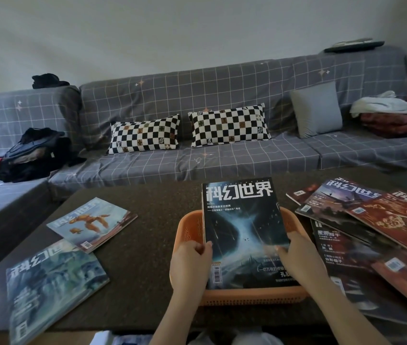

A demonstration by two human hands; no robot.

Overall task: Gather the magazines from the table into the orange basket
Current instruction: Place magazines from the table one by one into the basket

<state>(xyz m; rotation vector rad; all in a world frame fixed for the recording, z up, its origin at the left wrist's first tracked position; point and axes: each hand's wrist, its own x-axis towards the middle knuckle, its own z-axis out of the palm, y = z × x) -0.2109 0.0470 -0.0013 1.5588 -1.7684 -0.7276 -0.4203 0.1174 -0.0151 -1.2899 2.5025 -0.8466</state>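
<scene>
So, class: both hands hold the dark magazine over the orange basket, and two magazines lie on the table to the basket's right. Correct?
Not quite. In the head view, the two magazines lie to the left of the orange basket, not its right. Both hands hold the dark magazine as stated.

Mag [242, 235] in basket [187, 230], table [147, 245] ctr.

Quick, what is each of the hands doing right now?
Left hand: grips the left edge of the dark magazine over the basket.
Right hand: grips the same magazine's right edge.
</scene>
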